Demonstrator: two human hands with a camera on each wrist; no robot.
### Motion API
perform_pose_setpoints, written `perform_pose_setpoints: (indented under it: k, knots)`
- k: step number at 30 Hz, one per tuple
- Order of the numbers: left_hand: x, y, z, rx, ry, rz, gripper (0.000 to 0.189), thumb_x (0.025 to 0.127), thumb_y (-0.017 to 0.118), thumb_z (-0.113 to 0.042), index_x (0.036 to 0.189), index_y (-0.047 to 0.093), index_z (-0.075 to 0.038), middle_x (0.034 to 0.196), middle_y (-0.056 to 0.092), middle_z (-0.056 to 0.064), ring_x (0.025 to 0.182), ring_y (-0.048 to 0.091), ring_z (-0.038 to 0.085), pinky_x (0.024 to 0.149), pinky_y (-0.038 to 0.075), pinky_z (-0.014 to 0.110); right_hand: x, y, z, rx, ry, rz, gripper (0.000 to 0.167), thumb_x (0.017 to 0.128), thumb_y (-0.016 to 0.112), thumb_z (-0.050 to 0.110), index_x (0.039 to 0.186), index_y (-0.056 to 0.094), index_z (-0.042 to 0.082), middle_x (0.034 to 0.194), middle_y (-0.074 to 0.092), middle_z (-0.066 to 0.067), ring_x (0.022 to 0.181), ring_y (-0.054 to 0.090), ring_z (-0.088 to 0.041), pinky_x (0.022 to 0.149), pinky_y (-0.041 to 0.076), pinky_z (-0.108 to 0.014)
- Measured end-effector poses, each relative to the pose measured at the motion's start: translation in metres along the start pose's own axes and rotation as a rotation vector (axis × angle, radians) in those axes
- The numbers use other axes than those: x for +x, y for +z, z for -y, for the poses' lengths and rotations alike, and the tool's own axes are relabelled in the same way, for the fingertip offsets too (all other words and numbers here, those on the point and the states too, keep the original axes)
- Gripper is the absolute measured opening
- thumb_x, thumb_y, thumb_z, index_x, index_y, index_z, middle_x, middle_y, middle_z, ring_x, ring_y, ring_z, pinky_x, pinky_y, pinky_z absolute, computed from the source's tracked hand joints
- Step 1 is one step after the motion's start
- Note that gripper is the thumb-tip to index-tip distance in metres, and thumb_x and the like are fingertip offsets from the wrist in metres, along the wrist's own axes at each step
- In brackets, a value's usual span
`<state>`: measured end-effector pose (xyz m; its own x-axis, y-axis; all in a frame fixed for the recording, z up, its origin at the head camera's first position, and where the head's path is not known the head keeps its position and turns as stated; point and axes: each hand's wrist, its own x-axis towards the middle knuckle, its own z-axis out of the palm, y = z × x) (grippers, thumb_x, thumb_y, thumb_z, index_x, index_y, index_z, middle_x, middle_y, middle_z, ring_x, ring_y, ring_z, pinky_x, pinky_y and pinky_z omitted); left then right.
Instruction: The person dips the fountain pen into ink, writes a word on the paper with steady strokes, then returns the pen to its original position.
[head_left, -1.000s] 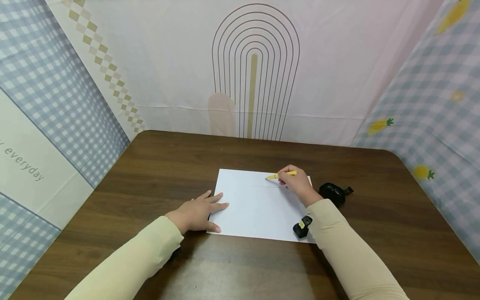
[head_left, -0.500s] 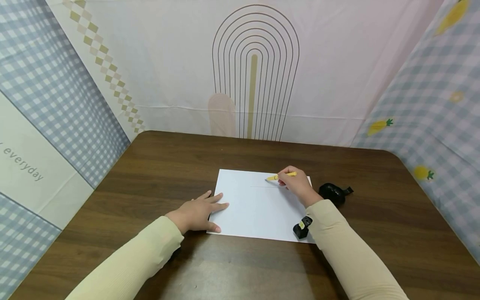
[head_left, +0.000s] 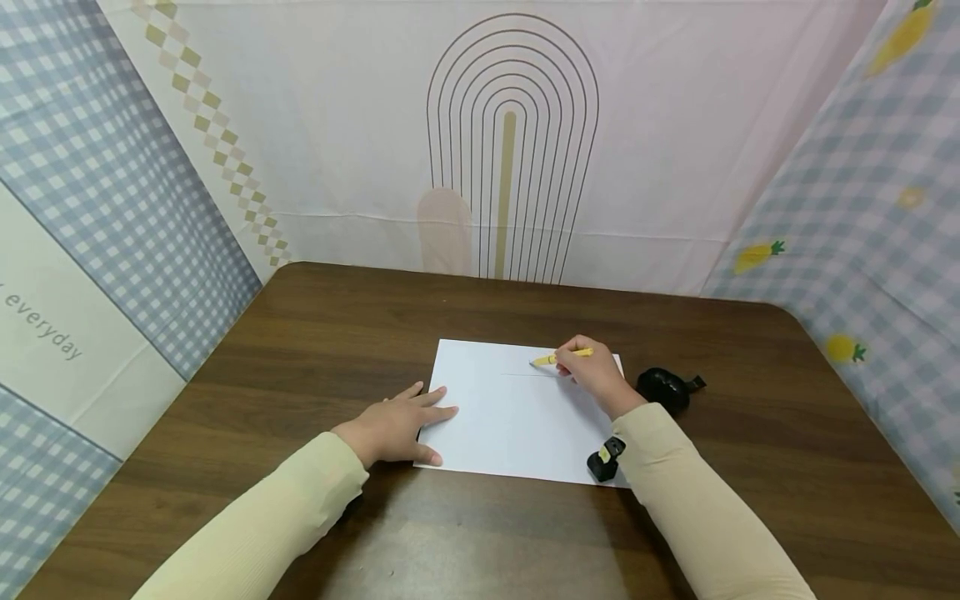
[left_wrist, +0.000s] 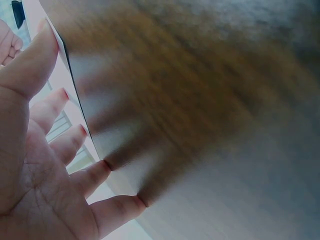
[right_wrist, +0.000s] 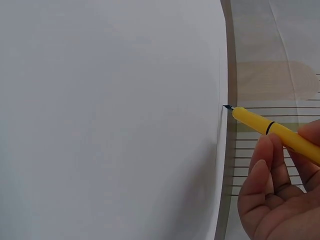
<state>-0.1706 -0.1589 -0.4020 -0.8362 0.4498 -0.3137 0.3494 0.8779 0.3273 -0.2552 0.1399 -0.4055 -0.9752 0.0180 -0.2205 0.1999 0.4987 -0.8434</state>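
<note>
A white sheet of paper (head_left: pixel 498 429) lies on the brown table, with one thin straight line (head_left: pixel 525 375) across its upper part. My right hand (head_left: pixel 597 371) pinches a yellow fountain pen (right_wrist: pixel 257 122) between thumb and fingers over the sheet's upper right. In the right wrist view its dark nib meets the paper close to that line. My left hand (head_left: pixel 393 425) rests with fingers spread over the sheet's left edge, some fingertips on the paper and others on the wood. The left wrist view shows those fingers straight.
To the right of the sheet sits a glossy black rounded object (head_left: pixel 664 389) with a short strap-like end. A small black camera (head_left: pixel 603 460) on the right wrist overlaps the sheet's lower right corner. Behind the table (head_left: pixel 360 308) hangs a patterned white cloth (head_left: pixel 337 125).
The pen tip has shifted very slightly toward me, nearer the thin line, with the right hand. My left hand and the paper stay in place.
</note>
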Motion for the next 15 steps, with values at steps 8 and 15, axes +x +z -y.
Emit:
perform_pose_setpoints:
  k: [8, 15]
  knots:
    - [-0.0004, 0.0002, -0.0012, 0.002, -0.002, -0.005, 0.072, 0.081, 0.074, -0.043, 0.146, 0.046, -0.028, 0.159, 0.025, -0.001, 0.147, 0.015, 0.033, 0.106, 0.027, 0.064, -0.0037, 0.0003, -0.0002, -0.008, -0.020, 0.013, 0.019, 0.095, 0.055, 0.024, 0.098, 0.061, 0.006, 0.094, 0.065, -0.009, 0.086, 0.057, -0.021, 0.073, 0.046, -0.029]
    - [-0.0010, 0.0000, -0.0017, 0.002, 0.000, -0.005, 0.072, 0.081, 0.075, -0.043, 0.146, 0.046, -0.027, 0.159, 0.026, 0.000, 0.147, 0.015, 0.033, 0.106, 0.027, 0.065, -0.0065, 0.0005, 0.0002, -0.023, -0.023, 0.014, 0.019, 0.095, 0.055, 0.024, 0.096, 0.061, 0.007, 0.091, 0.065, -0.007, 0.086, 0.056, -0.022, 0.071, 0.045, -0.028]
